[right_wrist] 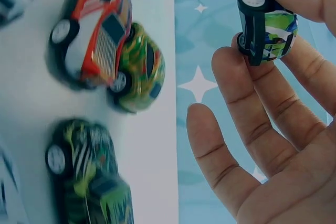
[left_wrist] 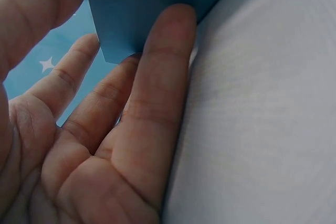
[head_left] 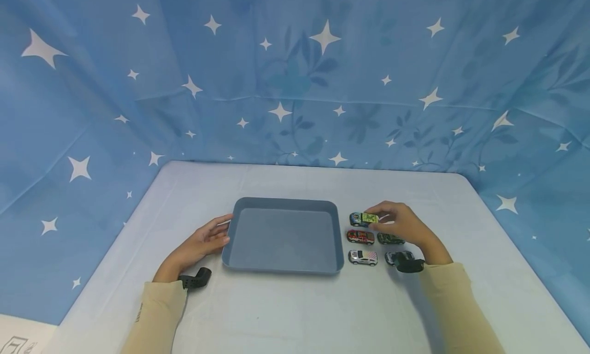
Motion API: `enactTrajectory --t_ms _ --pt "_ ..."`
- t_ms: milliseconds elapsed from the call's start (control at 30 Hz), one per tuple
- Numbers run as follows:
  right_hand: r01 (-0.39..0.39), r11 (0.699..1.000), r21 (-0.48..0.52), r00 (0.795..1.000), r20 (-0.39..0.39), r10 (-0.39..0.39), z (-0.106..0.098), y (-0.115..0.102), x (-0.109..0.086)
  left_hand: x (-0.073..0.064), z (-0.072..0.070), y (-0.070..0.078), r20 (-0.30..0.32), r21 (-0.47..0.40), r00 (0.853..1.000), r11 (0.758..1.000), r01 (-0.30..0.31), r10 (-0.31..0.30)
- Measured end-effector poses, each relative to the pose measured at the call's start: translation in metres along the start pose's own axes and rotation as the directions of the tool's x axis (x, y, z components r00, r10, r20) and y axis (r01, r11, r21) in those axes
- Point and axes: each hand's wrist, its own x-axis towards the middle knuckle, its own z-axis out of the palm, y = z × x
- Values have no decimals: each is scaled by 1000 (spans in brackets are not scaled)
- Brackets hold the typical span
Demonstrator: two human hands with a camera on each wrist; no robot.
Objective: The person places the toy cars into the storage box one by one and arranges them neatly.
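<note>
My right hand (head_left: pixel 403 223) pinches a small toy car (right_wrist: pixel 275 27) with green, blue and white markings between thumb and fingers, at the back of the group of cars. In the right wrist view, a red and white toy car (right_wrist: pixel 100 30), a multicoloured camouflage car (right_wrist: pixel 142 66) and a dark green car (right_wrist: pixel 92 177) stand below it. My left hand (head_left: pixel 198 246) touches the left side of a shallow blue-grey tray (head_left: pixel 281 270). Its fairly straight fingers (left_wrist: pixel 157 82) lie against the tray's outer wall in the left wrist view.
A white-and-pink toy car (head_left: pixel 362 257) stands right of the tray in the front row. Beside it, another car (head_left: pixel 392 256) is partly hidden by the black wrist camera (head_left: pixel 409 265). A blue star-patterned cloth (head_left: pixel 295 77) hangs behind the white table (head_left: pixel 286 313).
</note>
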Motion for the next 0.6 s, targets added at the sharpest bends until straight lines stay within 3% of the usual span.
enactTrajectory --t_ms 400,600 --pt "56 997 48 998 28 -57 16 -10 10 1 1 -1 -3 -14 1000 1000 0 0" --pt "42 997 66 998 53 -45 20 -17 15 0 0 1 -6 -13 1000 1000 3 -3"
